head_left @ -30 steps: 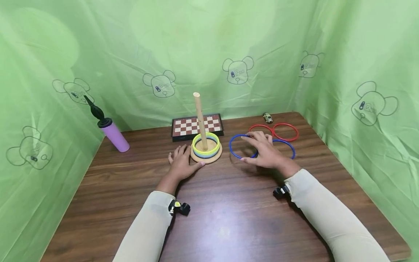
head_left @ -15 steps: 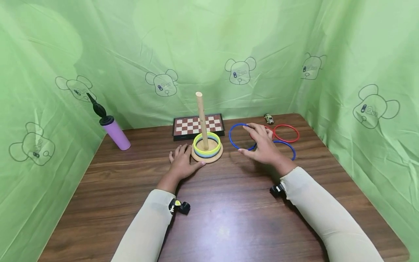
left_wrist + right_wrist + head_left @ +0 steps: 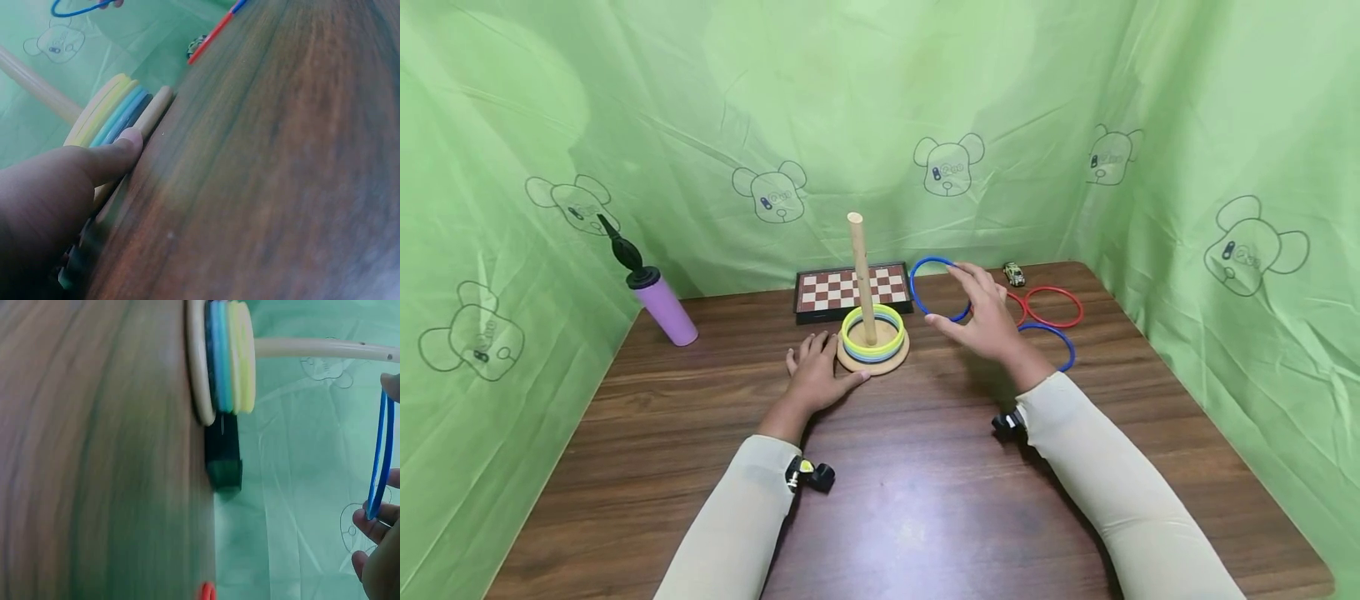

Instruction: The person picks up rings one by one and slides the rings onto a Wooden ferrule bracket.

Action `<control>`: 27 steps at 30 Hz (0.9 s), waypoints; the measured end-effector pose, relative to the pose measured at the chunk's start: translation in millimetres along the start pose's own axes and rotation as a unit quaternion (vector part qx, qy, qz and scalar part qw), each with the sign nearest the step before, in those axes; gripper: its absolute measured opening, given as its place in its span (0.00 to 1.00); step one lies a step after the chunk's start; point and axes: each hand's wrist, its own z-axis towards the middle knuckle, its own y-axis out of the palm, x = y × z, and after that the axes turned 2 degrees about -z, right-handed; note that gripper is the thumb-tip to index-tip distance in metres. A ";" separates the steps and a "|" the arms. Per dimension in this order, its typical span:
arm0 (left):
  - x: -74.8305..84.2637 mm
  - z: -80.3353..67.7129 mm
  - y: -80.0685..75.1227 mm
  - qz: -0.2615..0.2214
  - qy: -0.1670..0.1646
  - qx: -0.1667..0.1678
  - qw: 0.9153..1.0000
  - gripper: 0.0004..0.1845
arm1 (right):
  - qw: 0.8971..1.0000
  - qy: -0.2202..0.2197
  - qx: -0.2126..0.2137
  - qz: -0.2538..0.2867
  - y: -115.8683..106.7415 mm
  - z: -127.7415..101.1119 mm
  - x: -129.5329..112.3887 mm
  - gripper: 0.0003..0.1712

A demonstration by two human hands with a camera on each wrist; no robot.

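Your right hand holds a blue ring up off the table, its fingertips pinching the ring's right rim; the ring hangs in the air just to the right of the wooden peg, below the peg's top. In the right wrist view the ring shows edge-on, with your fingers curled at its lower rim.

Your left hand lies flat on the wooden table, fingers relaxed and holding nothing, with the thumb touching the round wooden base of the peg stand. The left wrist view shows that thumb pressed against the base's edge.

A stack of yellow and blue rings already sits around the peg on the base.

No brand or readable writing shows anywhere; the green cloth behind carries only outlined bear faces.

A folded chessboard lies just behind the stand. On the table to your right lie a second blue ring and two red rings, with a small toy car near the back edge. A purple pump leans at the back left corner. The near half of the table is bare wood; the cloth closes in the left, back and right edges.
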 end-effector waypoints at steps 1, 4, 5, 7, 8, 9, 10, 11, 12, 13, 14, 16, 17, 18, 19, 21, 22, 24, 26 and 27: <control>-1.2 0.6 0.8 -0.004 -0.001 0.000 1.000 0.58 | 1.000 0.002 0.003 0.007 1.3 1.9 -3.0 0.54; -3.9 2.5 3.2 -0.014 0.001 -0.001 1.000 0.57 | 1.000 0.008 0.015 0.024 4.9 7.7 -12.1 0.53; -4.0 2.6 3.2 -0.014 0.001 -0.001 1.000 0.58 | 0.999 0.011 0.021 0.031 5.8 9.8 -15.3 0.53; -3.5 2.4 2.6 -0.016 0.003 -0.001 1.000 0.57 | 0.998 0.017 0.034 0.043 6.4 14.0 -21.5 0.52; -3.2 2.1 2.4 -0.016 0.003 -0.002 1.000 0.57 | 0.998 0.018 0.041 0.051 6.0 16.2 -24.9 0.52; -2.4 1.4 1.6 -0.016 0.003 -0.002 1.000 0.57 | 0.997 0.018 0.048 0.057 5.5 18.5 -28.1 0.51; -1.6 0.8 1.1 -0.015 0.003 -0.002 1.000 0.57 | 0.996 0.018 0.054 0.062 4.6 20.8 -31.2 0.51; -0.7 0.1 0.5 -0.012 0.003 -0.002 1.000 0.57 | 0.996 0.016 0.059 0.065 3.6 23.1 -34.1 0.51; 0.2 -0.6 -0.1 -0.011 0.003 -0.002 1.000 0.57 | 0.996 0.014 0.063 0.066 2.3 25.2 -37.2 0.51; 0.8 -0.9 -0.7 -0.010 0.003 -0.003 1.000 0.57 | 0.996 0.011 0.065 0.065 1.2 27.6 -40.1 0.50; 1.5 -1.3 -1.3 -0.007 0.003 -0.003 1.000 0.57 | 0.996 0.006 0.067 0.065 -0.1 30.1 -43.0 0.50; 2.4 -1.4 -2.1 -0.004 0.004 -0.003 1.000 0.57 | 0.996 0.000 0.069 0.060 -2.4 34.9 -48.0 0.50; 2.9 -1.5 -2.4 -0.004 0.003 -0.003 1.000 0.58 | 0.996 -0.004 0.070 0.058 -3.4 37.2 -50.5 0.50; 3.1 -1.4 -2.7 -0.004 0.003 -0.003 1.000 0.58 | 0.996 -0.009 0.072 0.057 -4.6 39.5 -53.1 0.50; 3.1 -1.2 -2.7 -0.004 0.004 -0.002 1.000 0.58 | 0.995 -0.014 0.075 0.056 -5.6 41.9 -55.1 0.49; 2.9 -1.1 -2.8 -0.003 0.006 0.000 1.000 0.58 | 0.995 -0.026 0.083 0.056 -7.6 46.5 -59.4 0.48; 2.4 -0.9 -2.4 -0.003 0.006 0.000 1.000 0.58 | 0.994 -0.032 0.087 0.057 -8.7 48.7 -61.7 0.48; 1.2 -0.1 -1.1 -0.004 0.005 -0.001 1.000 0.58 | 0.993 -0.039 0.091 0.059 -11.1 52.7 -66.5 0.47; 0.4 0.2 0.1 -0.003 0.004 -0.002 1.000 0.57 | 0.993 -0.042 0.091 0.061 -13.7 56.4 -71.5 0.47; 0.2 0.1 0.5 -0.001 0.004 -0.002 1.000 0.57 | 0.993 -0.041 0.090 0.062 -15.1 58.2 -73.8 0.48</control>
